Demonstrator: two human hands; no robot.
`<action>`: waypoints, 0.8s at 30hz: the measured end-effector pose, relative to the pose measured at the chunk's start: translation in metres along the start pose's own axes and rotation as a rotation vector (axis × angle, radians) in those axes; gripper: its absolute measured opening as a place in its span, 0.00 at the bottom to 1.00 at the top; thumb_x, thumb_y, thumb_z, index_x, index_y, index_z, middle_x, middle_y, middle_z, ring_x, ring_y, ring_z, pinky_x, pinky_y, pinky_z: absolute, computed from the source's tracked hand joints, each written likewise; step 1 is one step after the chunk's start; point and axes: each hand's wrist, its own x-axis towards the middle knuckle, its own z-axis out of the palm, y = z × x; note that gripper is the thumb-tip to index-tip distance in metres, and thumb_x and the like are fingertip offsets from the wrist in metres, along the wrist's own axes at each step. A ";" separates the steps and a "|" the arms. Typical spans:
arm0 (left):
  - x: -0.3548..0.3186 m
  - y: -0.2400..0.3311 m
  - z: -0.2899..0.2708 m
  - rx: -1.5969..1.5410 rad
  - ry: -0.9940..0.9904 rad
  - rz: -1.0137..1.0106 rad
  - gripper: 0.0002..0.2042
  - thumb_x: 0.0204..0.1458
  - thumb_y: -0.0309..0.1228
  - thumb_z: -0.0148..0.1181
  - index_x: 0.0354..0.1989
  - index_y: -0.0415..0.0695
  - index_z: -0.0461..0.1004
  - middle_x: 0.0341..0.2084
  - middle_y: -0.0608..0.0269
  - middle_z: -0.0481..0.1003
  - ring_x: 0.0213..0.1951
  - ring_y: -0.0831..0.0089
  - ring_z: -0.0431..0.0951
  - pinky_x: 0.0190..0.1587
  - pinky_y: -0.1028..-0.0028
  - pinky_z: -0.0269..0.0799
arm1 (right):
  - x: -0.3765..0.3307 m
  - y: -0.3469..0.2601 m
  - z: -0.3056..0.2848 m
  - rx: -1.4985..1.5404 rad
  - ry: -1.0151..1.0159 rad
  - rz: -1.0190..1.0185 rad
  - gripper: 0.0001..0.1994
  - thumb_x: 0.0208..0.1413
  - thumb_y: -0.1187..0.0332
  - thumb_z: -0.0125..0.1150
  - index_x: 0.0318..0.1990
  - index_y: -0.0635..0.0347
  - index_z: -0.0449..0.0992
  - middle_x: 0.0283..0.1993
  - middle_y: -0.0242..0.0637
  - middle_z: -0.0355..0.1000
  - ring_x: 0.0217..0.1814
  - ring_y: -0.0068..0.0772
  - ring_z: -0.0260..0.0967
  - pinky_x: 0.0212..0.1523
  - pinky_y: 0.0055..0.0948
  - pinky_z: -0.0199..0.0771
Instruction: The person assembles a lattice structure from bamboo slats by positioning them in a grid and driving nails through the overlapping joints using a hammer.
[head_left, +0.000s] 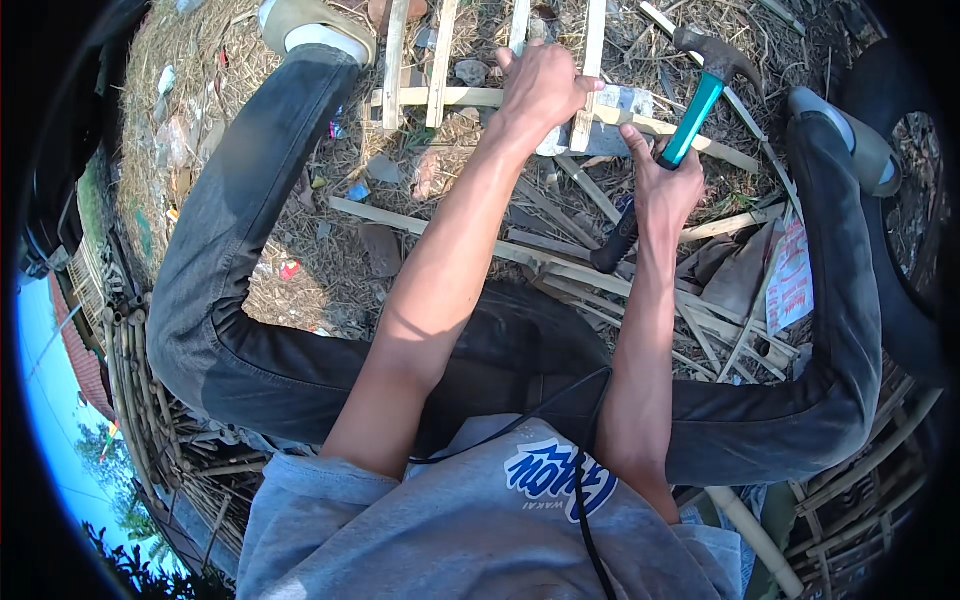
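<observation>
Watching from the head view, my worry is the left hand: it lies flat over the thin wooden slats just beyond the hammer, so a strike that lands off line could catch its fingers. I judge the risk comes from how close the two hands work; the hammer head hangs raised just to the right of the left knuckles. A second hazard is the slats themselves: they rest on loose straw ground, not on anything firm, and a blow could make the lattice hop or split a narrow strip. A glancing hit might also send a nail flying, though I cannot see any nail from here.

My left hand is curled, fingers closed over one upright slat where it crosses the horizontal strip, pressing it down. My right hand is wrapped tight round the hammer's teal-and-black handle, near its middle, thumb up along the grip. The lattice lies just ahead of both hands, between my knees. More loose bamboo strips lie under the right wrist, near a printed paper sheet.
</observation>
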 end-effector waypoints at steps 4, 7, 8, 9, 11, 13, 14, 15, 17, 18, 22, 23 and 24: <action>0.004 0.002 -0.008 0.018 -0.186 -0.046 0.21 0.53 0.53 0.70 0.32 0.45 0.86 0.32 0.54 0.83 0.41 0.57 0.82 0.56 0.50 0.54 | -0.027 -0.010 0.018 0.145 -0.012 0.029 0.22 0.41 0.58 0.86 0.30 0.66 0.80 0.23 0.36 0.78 0.25 0.29 0.73 0.33 0.32 0.75; -0.006 -0.013 0.002 -0.003 -0.016 0.111 0.18 0.54 0.49 0.69 0.33 0.44 0.86 0.35 0.56 0.83 0.45 0.59 0.81 0.56 0.51 0.55 | -0.026 -0.013 0.025 0.180 -0.064 0.059 0.23 0.40 0.56 0.87 0.31 0.67 0.81 0.25 0.41 0.80 0.25 0.33 0.76 0.34 0.35 0.76; -0.012 -0.024 0.007 -0.067 0.127 0.226 0.14 0.53 0.42 0.68 0.34 0.43 0.86 0.39 0.60 0.83 0.48 0.58 0.80 0.58 0.52 0.58 | -0.024 -0.014 0.029 0.116 -0.081 0.063 0.24 0.40 0.55 0.87 0.31 0.67 0.81 0.25 0.41 0.80 0.25 0.34 0.76 0.34 0.36 0.77; -0.020 -0.029 0.008 -0.065 0.132 0.225 0.14 0.53 0.42 0.68 0.34 0.43 0.86 0.39 0.60 0.83 0.48 0.58 0.80 0.58 0.52 0.58 | -0.023 -0.015 0.032 0.048 -0.094 0.070 0.25 0.40 0.54 0.86 0.30 0.68 0.81 0.24 0.42 0.79 0.25 0.34 0.76 0.35 0.36 0.77; -0.035 -0.036 0.012 -0.168 0.185 0.286 0.11 0.52 0.36 0.68 0.37 0.43 0.86 0.43 0.61 0.82 0.51 0.58 0.79 0.63 0.54 0.59 | -0.023 -0.017 0.034 0.074 -0.134 0.102 0.25 0.41 0.54 0.86 0.30 0.68 0.80 0.24 0.43 0.79 0.26 0.35 0.76 0.36 0.36 0.77; -0.042 -0.036 0.013 -0.134 0.176 0.296 0.11 0.50 0.34 0.69 0.40 0.44 0.85 0.47 0.61 0.81 0.53 0.58 0.78 0.66 0.57 0.59 | -0.021 -0.008 0.041 0.173 -0.116 0.167 0.24 0.42 0.55 0.85 0.29 0.68 0.80 0.24 0.43 0.79 0.26 0.34 0.75 0.36 0.36 0.77; -0.045 -0.036 0.014 -0.148 0.191 0.325 0.11 0.50 0.33 0.69 0.41 0.45 0.86 0.46 0.61 0.81 0.53 0.59 0.77 0.66 0.57 0.59 | -0.021 -0.003 0.043 0.240 -0.112 0.173 0.22 0.43 0.58 0.85 0.29 0.68 0.79 0.25 0.41 0.79 0.26 0.31 0.75 0.33 0.34 0.76; -0.045 -0.038 0.013 -0.156 0.211 0.356 0.10 0.50 0.32 0.69 0.41 0.46 0.86 0.46 0.61 0.80 0.54 0.59 0.77 0.65 0.56 0.59 | -0.021 -0.002 0.046 0.246 -0.111 0.169 0.22 0.43 0.58 0.85 0.29 0.68 0.79 0.25 0.41 0.79 0.26 0.31 0.75 0.33 0.34 0.76; -0.045 -0.038 0.011 -0.153 0.211 0.346 0.10 0.50 0.31 0.69 0.41 0.46 0.86 0.44 0.62 0.80 0.53 0.60 0.77 0.65 0.56 0.60 | -0.019 0.000 0.049 0.477 -0.144 0.224 0.19 0.47 0.67 0.84 0.32 0.62 0.73 0.28 0.35 0.77 0.24 0.23 0.71 0.28 0.25 0.73; -0.048 -0.038 0.013 -0.157 0.203 0.329 0.09 0.51 0.30 0.69 0.41 0.46 0.86 0.43 0.62 0.80 0.53 0.60 0.77 0.64 0.56 0.60 | -0.018 0.000 0.048 0.579 -0.165 0.276 0.19 0.47 0.70 0.83 0.33 0.60 0.71 0.30 0.35 0.76 0.24 0.23 0.70 0.26 0.24 0.73; -0.054 -0.033 0.019 -0.219 0.211 0.273 0.09 0.51 0.29 0.69 0.41 0.46 0.86 0.40 0.62 0.79 0.52 0.61 0.77 0.63 0.55 0.60 | -0.015 0.000 0.043 0.694 -0.200 0.394 0.19 0.47 0.71 0.83 0.35 0.62 0.71 0.30 0.36 0.76 0.25 0.24 0.72 0.25 0.23 0.73; -0.055 -0.031 0.022 -0.213 0.217 0.254 0.09 0.51 0.28 0.68 0.40 0.46 0.86 0.40 0.62 0.79 0.51 0.61 0.77 0.62 0.55 0.61 | -0.016 0.001 0.042 0.694 -0.201 0.393 0.19 0.47 0.71 0.83 0.35 0.62 0.71 0.30 0.36 0.76 0.25 0.24 0.72 0.25 0.23 0.73; -0.056 -0.031 0.023 -0.202 0.225 0.234 0.08 0.51 0.28 0.68 0.40 0.45 0.86 0.40 0.62 0.79 0.51 0.61 0.77 0.61 0.56 0.62 | -0.018 0.000 0.044 0.679 -0.194 0.391 0.20 0.46 0.72 0.83 0.35 0.62 0.71 0.31 0.36 0.76 0.25 0.24 0.72 0.25 0.23 0.73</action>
